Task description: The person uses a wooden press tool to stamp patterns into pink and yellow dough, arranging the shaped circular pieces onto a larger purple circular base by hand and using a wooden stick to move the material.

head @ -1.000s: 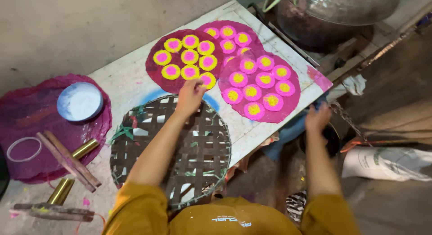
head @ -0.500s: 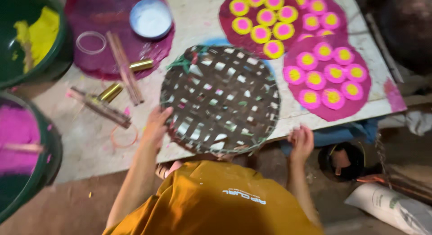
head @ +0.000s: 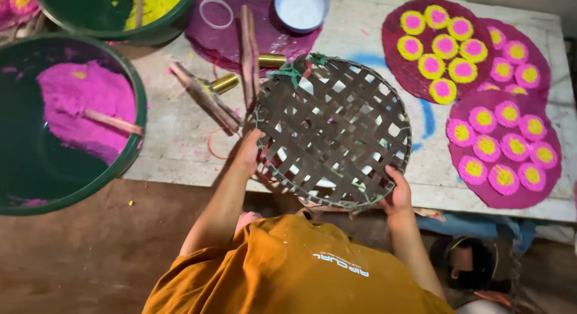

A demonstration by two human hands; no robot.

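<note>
A round woven basket tray (head: 333, 131) of dark strips lies on the pale table (head: 174, 152), its near rim over the table's front edge. My left hand (head: 249, 152) grips its left rim. My right hand (head: 396, 194) grips its lower right rim. To the right lie round magenta discs (head: 505, 149) covered with several pink and yellow circles; a second such disc (head: 439, 46) lies behind.
A green tub of pink powder (head: 78, 109) with a stick in it stands at the left. Another green tub with yellow powder (head: 138, 10) is behind it. Wooden sticks (head: 207, 100), brass tubes (head: 225, 82), a ring (head: 216, 12) and a white powder bowl (head: 300, 7) lie on the table.
Both hands have come onto the woven tray's rim and taken hold of it. The view has shifted left, bringing the powder tubs into sight.
</note>
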